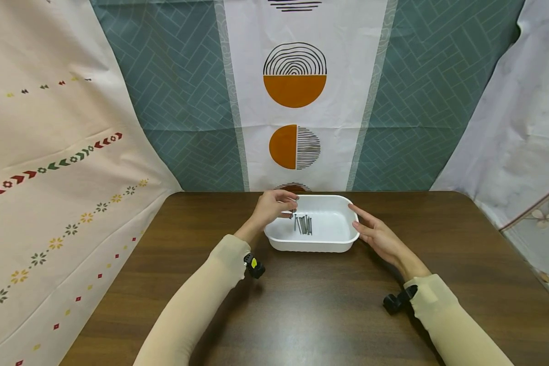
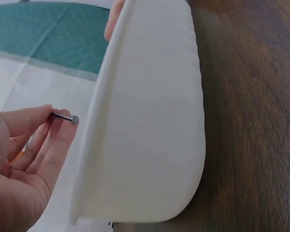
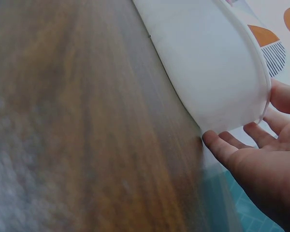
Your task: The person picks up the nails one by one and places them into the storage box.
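A white plastic tray (image 1: 311, 246) with rounded corners rests near the far edge of the table. Several thin metal screws (image 1: 304, 225) lie together on its floor, left of the middle. Over the tray's left end, my left hand (image 1: 274, 207) pinches a single screw (image 2: 65, 116) between thumb and fingers, its round head showing beyond the fingertips in the left wrist view. My right hand (image 1: 378, 236) holds the tray's right end, with fingertips over the rim and other fingers against the outer wall (image 3: 217, 72).
The dark brown wooden table (image 1: 320, 305) extends in front of the tray and to both sides. Behind its far edge hangs a patterned curtain (image 1: 297, 117), with a cream cloth (image 1: 73, 168) at left and a white one (image 1: 508, 132) at right.
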Demonstrator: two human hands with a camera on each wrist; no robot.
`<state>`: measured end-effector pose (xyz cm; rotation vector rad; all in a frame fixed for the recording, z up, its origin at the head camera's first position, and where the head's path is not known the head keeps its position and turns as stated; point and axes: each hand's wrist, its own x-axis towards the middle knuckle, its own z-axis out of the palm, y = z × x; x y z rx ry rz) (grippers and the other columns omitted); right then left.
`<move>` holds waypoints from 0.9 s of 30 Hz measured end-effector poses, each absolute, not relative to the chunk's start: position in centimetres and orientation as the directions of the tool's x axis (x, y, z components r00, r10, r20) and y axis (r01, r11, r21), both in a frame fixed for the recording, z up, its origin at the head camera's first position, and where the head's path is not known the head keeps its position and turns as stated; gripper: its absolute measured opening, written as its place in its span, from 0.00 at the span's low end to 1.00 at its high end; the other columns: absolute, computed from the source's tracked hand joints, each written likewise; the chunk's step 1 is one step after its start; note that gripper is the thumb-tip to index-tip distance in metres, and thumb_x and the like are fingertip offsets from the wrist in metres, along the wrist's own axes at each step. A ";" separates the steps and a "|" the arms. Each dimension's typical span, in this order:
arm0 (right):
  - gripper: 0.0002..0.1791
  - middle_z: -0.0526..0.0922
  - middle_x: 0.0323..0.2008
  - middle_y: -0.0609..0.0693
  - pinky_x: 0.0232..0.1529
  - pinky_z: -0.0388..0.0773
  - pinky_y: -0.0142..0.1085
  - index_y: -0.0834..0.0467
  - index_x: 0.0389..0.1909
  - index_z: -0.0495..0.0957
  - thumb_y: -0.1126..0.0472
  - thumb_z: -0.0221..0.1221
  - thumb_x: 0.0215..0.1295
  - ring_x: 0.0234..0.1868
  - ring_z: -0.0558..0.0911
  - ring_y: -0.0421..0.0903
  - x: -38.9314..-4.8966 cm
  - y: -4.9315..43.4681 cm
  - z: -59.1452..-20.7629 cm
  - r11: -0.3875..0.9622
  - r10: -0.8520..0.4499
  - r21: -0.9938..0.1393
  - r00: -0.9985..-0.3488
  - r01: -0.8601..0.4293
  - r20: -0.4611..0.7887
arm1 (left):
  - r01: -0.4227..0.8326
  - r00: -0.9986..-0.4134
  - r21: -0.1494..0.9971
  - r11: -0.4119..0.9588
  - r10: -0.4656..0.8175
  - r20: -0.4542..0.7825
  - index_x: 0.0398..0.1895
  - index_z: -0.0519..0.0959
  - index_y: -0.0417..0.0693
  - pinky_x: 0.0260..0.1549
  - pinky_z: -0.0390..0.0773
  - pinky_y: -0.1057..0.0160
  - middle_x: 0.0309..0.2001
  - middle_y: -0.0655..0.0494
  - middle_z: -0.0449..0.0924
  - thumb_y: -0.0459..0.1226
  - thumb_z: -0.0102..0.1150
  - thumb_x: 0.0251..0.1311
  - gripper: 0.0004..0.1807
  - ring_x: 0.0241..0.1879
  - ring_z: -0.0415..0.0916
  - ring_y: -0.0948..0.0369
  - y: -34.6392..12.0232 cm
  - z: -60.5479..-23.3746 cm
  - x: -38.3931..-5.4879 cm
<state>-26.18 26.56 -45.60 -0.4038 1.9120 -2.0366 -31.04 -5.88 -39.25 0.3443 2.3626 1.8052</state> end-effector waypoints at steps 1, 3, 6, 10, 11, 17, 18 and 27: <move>0.37 0.34 0.84 0.56 0.64 0.71 0.24 0.58 0.85 0.45 0.61 0.50 0.83 0.81 0.48 0.59 -26.2 26.5 -45.6 -0.056 -0.416 -0.998 -0.909 0.036 -0.010 | 0.093 -0.962 0.964 0.251 0.272 0.022 0.54 0.85 0.36 0.42 0.88 0.53 0.46 0.43 0.87 0.30 0.67 0.67 0.14 0.43 0.88 0.52 -5.7 -39.3 -31.1; 0.37 0.35 0.84 0.56 0.64 0.71 0.25 0.58 0.85 0.45 0.61 0.50 0.83 0.81 0.48 0.59 -26.2 26.5 -45.6 -0.059 -0.413 -0.997 -0.911 0.040 -0.012 | 0.090 -0.962 0.962 0.256 0.272 0.018 0.55 0.85 0.36 0.41 0.88 0.54 0.45 0.44 0.87 0.30 0.68 0.67 0.14 0.43 0.88 0.52 -5.3 -39.5 -31.2; 0.37 0.35 0.84 0.57 0.64 0.72 0.25 0.57 0.85 0.45 0.61 0.50 0.83 0.81 0.49 0.59 -26.2 26.5 -45.5 -0.058 -0.408 -0.997 -0.913 0.044 -0.017 | 0.080 -0.962 0.965 0.251 0.273 0.008 0.54 0.85 0.36 0.40 0.89 0.56 0.45 0.44 0.87 0.30 0.67 0.67 0.14 0.42 0.88 0.53 -4.6 -39.9 -31.4; 0.37 0.35 0.84 0.56 0.64 0.71 0.25 0.58 0.85 0.45 0.61 0.51 0.83 0.81 0.49 0.59 -26.1 26.4 -45.5 -0.056 -0.409 -0.997 -0.913 0.043 -0.017 | 0.062 -0.962 0.969 0.240 0.274 -0.006 0.54 0.84 0.34 0.41 0.88 0.55 0.45 0.44 0.86 0.29 0.66 0.67 0.14 0.43 0.87 0.53 -3.7 -40.4 -31.6; 0.37 0.35 0.84 0.56 0.65 0.71 0.25 0.58 0.85 0.45 0.61 0.50 0.83 0.81 0.48 0.59 -26.1 26.4 -45.4 -0.058 -0.411 -0.997 -0.911 0.042 -0.015 | 0.060 -0.961 0.970 0.238 0.275 -0.008 0.55 0.83 0.33 0.41 0.88 0.55 0.46 0.44 0.85 0.29 0.66 0.68 0.14 0.43 0.87 0.53 -3.5 -40.6 -31.7; 0.37 0.35 0.84 0.56 0.64 0.71 0.24 0.58 0.85 0.44 0.60 0.50 0.83 0.81 0.47 0.59 -26.0 26.4 -45.3 -0.056 -0.418 -0.998 -0.908 0.038 -0.011 | 0.021 -0.959 0.982 0.185 0.281 -0.032 0.57 0.80 0.29 0.42 0.88 0.56 0.43 0.45 0.82 0.26 0.62 0.69 0.15 0.44 0.86 0.52 -2.3 -41.0 -32.1; 0.37 0.34 0.84 0.56 0.64 0.71 0.24 0.58 0.85 0.44 0.60 0.50 0.83 0.81 0.47 0.59 -26.0 26.4 -45.2 -0.056 -0.420 -0.998 -0.907 0.036 -0.009 | 0.005 -0.959 0.986 0.166 0.279 -0.043 0.57 0.79 0.29 0.42 0.88 0.56 0.43 0.46 0.82 0.26 0.62 0.69 0.15 0.44 0.86 0.52 -2.1 -41.1 -32.1; 0.37 0.35 0.84 0.56 0.64 0.70 0.24 0.58 0.84 0.44 0.59 0.50 0.83 0.82 0.46 0.59 -26.0 26.4 -45.3 -0.051 -0.416 -0.998 -0.909 0.039 -0.015 | -0.110 -0.955 0.991 0.070 0.270 -0.125 0.57 0.80 0.31 0.44 0.88 0.56 0.38 0.50 0.81 0.27 0.62 0.70 0.15 0.39 0.86 0.56 -0.3 -41.6 -32.1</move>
